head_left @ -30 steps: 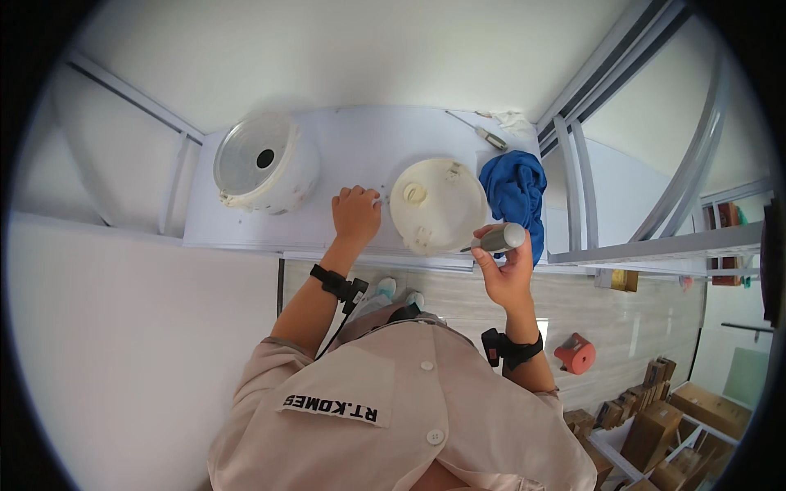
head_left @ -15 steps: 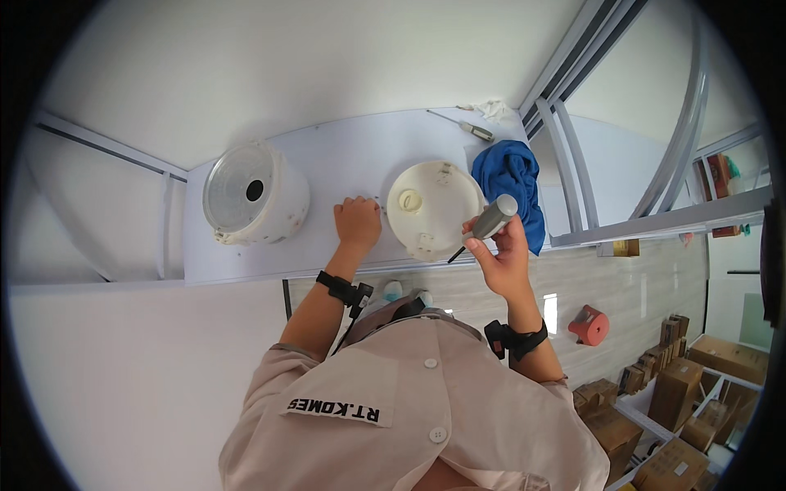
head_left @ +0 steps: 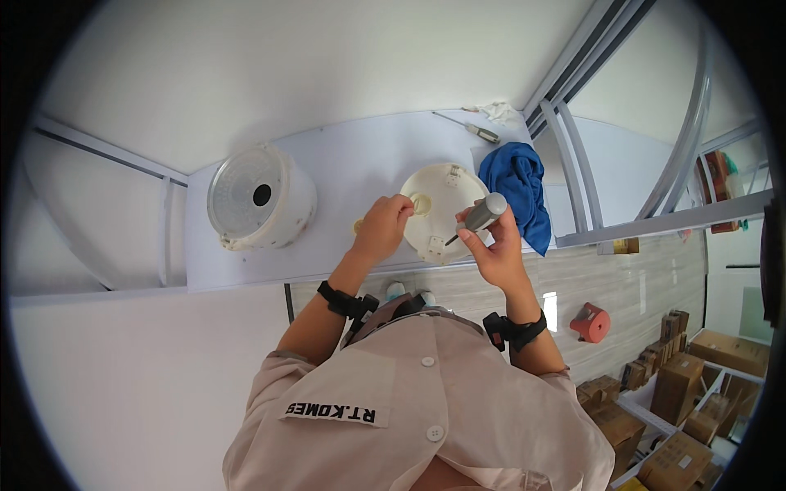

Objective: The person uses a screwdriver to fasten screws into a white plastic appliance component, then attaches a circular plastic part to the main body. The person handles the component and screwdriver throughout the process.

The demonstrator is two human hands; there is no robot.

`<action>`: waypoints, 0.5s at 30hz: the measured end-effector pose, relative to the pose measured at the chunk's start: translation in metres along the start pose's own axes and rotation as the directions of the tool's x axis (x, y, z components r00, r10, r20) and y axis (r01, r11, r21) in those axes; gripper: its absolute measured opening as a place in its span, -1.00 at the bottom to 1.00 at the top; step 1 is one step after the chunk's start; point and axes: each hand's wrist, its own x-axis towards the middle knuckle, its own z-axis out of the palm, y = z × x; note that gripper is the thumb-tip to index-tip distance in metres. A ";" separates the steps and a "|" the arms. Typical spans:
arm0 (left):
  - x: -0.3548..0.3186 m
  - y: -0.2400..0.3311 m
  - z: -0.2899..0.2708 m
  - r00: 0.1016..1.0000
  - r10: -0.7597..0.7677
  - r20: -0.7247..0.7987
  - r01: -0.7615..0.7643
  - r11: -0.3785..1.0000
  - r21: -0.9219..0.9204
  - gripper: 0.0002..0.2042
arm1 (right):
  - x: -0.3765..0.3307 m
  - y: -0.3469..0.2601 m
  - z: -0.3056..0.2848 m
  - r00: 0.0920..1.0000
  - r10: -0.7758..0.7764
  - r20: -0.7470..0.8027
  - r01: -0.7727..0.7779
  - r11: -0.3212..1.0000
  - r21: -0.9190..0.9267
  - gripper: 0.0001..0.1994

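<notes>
Fingers of the right hand [head_left: 495, 245] clamp a grey-handled screwdriver [head_left: 479, 217], tip down over the round cream lid [head_left: 438, 233] lying on the white bench [head_left: 344, 164], while the left hand [head_left: 381, 229], fingers curled together, presses the lid's left edge beside a blue cloth [head_left: 516, 184].

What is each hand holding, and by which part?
Right hand grips a screwdriver by its grey handle. Left hand rests on the cream lid's edge; grip unclear.

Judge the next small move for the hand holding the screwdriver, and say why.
Probably lower the screwdriver tip onto the round cream lid. The right hand grips it with the tip just above the lid's near edge, while the left hand steadies the lid's left rim.
</notes>
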 end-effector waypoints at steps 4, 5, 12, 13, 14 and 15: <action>0.000 0.022 0.000 0.986 0.119 0.114 -0.099 0.981 -0.167 -0.89 | 0.000 0.003 0.001 0.999 -0.032 0.013 0.032 0.999 -0.019 -0.53; 0.001 0.024 0.000 0.977 0.154 0.144 -0.123 0.971 -0.204 -0.87 | -0.001 0.004 0.001 0.999 -0.037 0.020 0.037 0.999 -0.016 -0.54; -0.005 0.008 0.020 0.947 0.240 0.216 -0.221 0.969 -0.106 -0.89 | -0.014 0.010 -0.001 0.999 0.046 -0.013 -0.046 0.999 0.028 -0.54; -0.005 0.007 0.020 0.937 0.274 0.215 -0.266 0.962 -0.065 -0.89 | -0.016 0.011 0.000 0.997 0.068 -0.020 -0.067 0.996 0.056 -0.54; -0.005 0.007 0.021 0.927 0.308 0.216 -0.311 0.950 -0.023 -0.90 | -0.018 0.012 0.000 0.996 0.089 -0.027 -0.087 0.993 0.085 -0.54; -0.006 0.006 0.023 0.927 0.312 0.208 -0.319 0.948 0.003 -0.89 | -0.019 0.012 -0.001 0.995 0.090 -0.033 -0.086 0.992 0.092 -0.54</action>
